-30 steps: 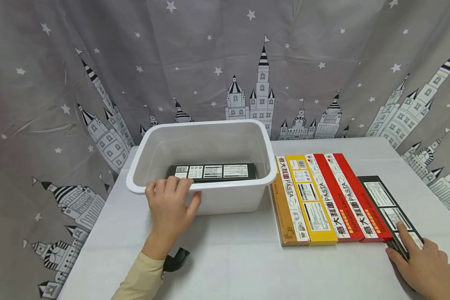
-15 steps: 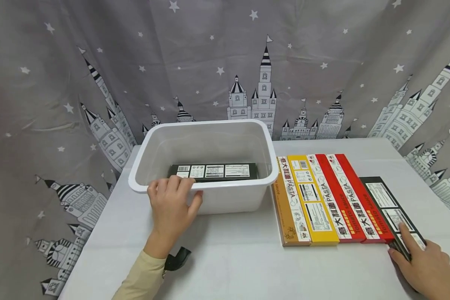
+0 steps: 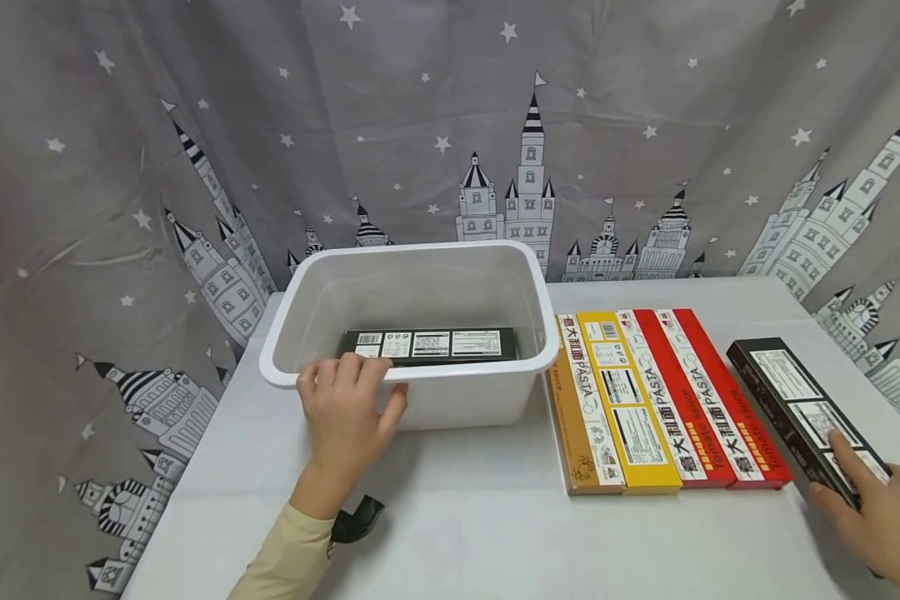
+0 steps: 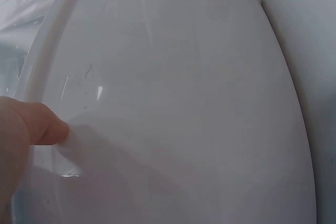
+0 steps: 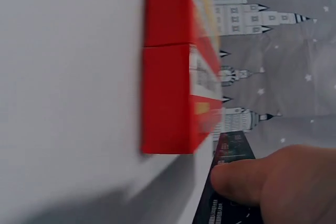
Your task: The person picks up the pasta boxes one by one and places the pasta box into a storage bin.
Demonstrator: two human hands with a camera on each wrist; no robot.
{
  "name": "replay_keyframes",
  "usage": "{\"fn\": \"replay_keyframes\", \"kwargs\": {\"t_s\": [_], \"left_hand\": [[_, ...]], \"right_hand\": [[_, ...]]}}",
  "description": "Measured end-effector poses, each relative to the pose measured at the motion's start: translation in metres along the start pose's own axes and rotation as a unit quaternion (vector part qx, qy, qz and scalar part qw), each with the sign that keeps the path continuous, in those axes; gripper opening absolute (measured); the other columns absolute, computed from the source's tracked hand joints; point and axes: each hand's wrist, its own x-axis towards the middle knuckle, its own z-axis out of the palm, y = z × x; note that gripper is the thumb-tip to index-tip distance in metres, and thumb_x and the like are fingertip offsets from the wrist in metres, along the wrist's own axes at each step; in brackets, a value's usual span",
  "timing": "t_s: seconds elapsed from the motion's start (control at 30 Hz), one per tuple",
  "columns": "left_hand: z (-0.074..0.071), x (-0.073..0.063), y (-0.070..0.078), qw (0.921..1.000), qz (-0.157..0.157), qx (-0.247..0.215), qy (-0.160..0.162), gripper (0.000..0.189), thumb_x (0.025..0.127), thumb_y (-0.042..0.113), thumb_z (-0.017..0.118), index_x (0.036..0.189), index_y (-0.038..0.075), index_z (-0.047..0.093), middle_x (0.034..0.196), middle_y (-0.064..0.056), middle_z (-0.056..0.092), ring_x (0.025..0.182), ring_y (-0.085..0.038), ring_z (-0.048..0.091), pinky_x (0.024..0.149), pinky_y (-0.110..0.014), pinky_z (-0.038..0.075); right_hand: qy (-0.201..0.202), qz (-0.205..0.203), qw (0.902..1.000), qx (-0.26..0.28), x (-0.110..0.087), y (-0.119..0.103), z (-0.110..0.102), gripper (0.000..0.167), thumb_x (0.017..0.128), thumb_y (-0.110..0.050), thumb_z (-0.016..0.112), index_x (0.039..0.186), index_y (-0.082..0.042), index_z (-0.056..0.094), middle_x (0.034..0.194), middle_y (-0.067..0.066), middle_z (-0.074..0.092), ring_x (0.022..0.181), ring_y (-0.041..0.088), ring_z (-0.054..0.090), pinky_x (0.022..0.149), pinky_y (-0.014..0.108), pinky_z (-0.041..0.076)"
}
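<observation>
My left hand (image 3: pixel 351 425) grips the front rim of a white plastic tub (image 3: pixel 465 396), fingers over the edge and thumb against the outer wall, which the left wrist view also shows. A black pasta box (image 3: pixel 435 342) lies inside the tub. At the far right my right hand (image 3: pixel 881 517) holds another black pasta box (image 3: pixel 787 400), its index finger along the labelled top and its thumb on the side. That box is tilted and raised off the table, apart from the red box beside it. In the right wrist view the thumb (image 5: pixel 241 179) presses the box's dark side.
Right of the tub lie a brown pasta box (image 3: pixel 577 417), a yellow one (image 3: pixel 630 417) and two red ones (image 3: pixel 727 400), side by side. A grey curtain (image 3: pixel 390 100) with castles and stars hangs behind the white table (image 3: pixel 480 517). A black strap piece (image 3: pixel 356 518) shows at the left wrist.
The right hand has lifted the black pasta box from beside the red one and shifted it slightly to the right. The left hand stays on the tub's rim.
</observation>
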Motion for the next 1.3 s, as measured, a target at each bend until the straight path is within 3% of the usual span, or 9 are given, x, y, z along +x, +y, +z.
{"fn": "replay_keyframes", "kwargs": {"t_s": [0.13, 0.23, 0.33, 0.53, 0.7, 1.07, 1.3], "left_hand": [[-0.001, 0.000, 0.000, 1.0000, 0.000, 0.000, 0.000, 0.023, 0.080, 0.025, 0.067, 0.095, 0.006, 0.067, 0.086, -0.014, 0.061, 0.082, -0.038, 0.050, 0.088, -0.057, 0.033], [-0.001, 0.000, 0.000, 1.0000, 0.002, 0.002, -0.001, 0.023, 0.081, 0.025, 0.067, 0.095, 0.006, 0.067, 0.086, -0.014, 0.061, 0.082, -0.037, 0.050, 0.088, -0.056, 0.033], [0.000, 0.000, -0.001, 1.0000, 0.006, 0.003, 0.001, 0.023, 0.081, 0.025, 0.066, 0.095, 0.006, 0.066, 0.086, -0.014, 0.061, 0.082, -0.037, 0.050, 0.087, -0.056, 0.033], [0.000, 0.001, -0.001, 0.9997, 0.017, 0.003, 0.015, 0.023, 0.081, 0.025, 0.066, 0.094, 0.006, 0.066, 0.085, -0.014, 0.060, 0.081, -0.037, 0.049, 0.085, -0.056, 0.033], [0.000, 0.001, -0.001, 0.9997, 0.017, 0.006, 0.014, 0.023, 0.081, 0.026, 0.066, 0.094, 0.006, 0.066, 0.085, -0.014, 0.060, 0.081, -0.037, 0.049, 0.085, -0.055, 0.033], [0.000, 0.001, 0.000, 0.9998, 0.015, 0.004, 0.014, 0.023, 0.081, 0.025, 0.066, 0.094, 0.007, 0.066, 0.085, -0.014, 0.060, 0.081, -0.037, 0.050, 0.086, -0.055, 0.034], [0.000, 0.000, 0.000, 0.9999, 0.012, 0.008, 0.009, 0.024, 0.081, 0.026, 0.066, 0.094, 0.006, 0.066, 0.085, -0.014, 0.061, 0.081, -0.037, 0.050, 0.086, -0.055, 0.033]], "right_hand": [[0.041, -0.042, 0.9981, 0.015, 0.012, 0.002, -0.016, 0.094, 0.089, -0.016, 0.070, 0.158, -0.001, 0.008, 0.099, 0.055, 0.042, 0.080, 0.058, 0.053, 0.063, 0.060, 0.050], [0.051, -0.068, 0.9961, 0.024, 0.024, -0.003, -0.031, 0.094, 0.087, -0.016, 0.072, 0.158, 0.000, 0.013, 0.098, 0.053, 0.043, 0.075, 0.053, 0.050, 0.053, 0.051, 0.049], [0.040, -0.093, 0.9945, 0.029, 0.037, -0.010, -0.050, 0.091, 0.087, -0.020, 0.072, 0.157, 0.000, 0.017, 0.100, 0.053, 0.042, 0.074, 0.051, 0.047, 0.051, 0.048, 0.048], [-0.002, -0.171, 0.9850, 0.024, 0.064, -0.029, -0.087, 0.085, 0.092, -0.032, 0.068, 0.156, 0.001, 0.023, 0.099, 0.046, 0.044, 0.081, 0.049, 0.045, 0.056, 0.044, 0.049], [-0.035, -0.221, 0.9743, 0.029, 0.085, -0.052, -0.113, 0.081, 0.094, -0.031, 0.066, 0.155, 0.003, 0.026, 0.112, 0.045, 0.046, 0.090, 0.051, 0.046, 0.058, 0.046, 0.056], [-0.036, -0.321, 0.9459, 0.026, 0.118, -0.113, -0.162, 0.077, 0.092, -0.027, 0.071, 0.157, -0.008, 0.035, 0.130, 0.038, 0.050, 0.105, 0.047, 0.052, 0.074, 0.057, 0.055], [-0.053, -0.386, 0.9206, 0.033, 0.131, -0.166, -0.184, 0.073, 0.093, -0.029, 0.069, 0.157, -0.016, 0.038, 0.144, 0.032, 0.048, 0.122, 0.048, 0.050, 0.091, 0.067, 0.049]]}}
